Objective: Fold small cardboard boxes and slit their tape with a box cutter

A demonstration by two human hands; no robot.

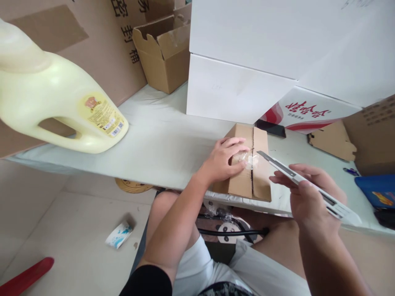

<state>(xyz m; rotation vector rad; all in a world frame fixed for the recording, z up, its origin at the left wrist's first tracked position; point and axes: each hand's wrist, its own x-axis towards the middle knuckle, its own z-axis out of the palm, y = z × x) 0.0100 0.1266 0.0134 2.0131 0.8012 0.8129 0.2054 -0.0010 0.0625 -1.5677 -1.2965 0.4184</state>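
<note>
A small brown cardboard box (261,181) lies near the table's front edge, clear tape (251,161) across the middle of its top seam. My left hand (226,159) rests on the box's left side and top, fingers spread beside the tape. In my right hand (311,193) is a white utility knife (322,195), gripped along its handle. Its blade is out, and the tip points left, a little above the box's right flap near the tape.
White cartons (234,86) are stacked behind the box, with a dark flat object (273,128) at their foot. A yellow jug (64,98) stands left, near an open carton (173,61). Farther right are a cardboard piece (331,142) and a blue packet (376,191).
</note>
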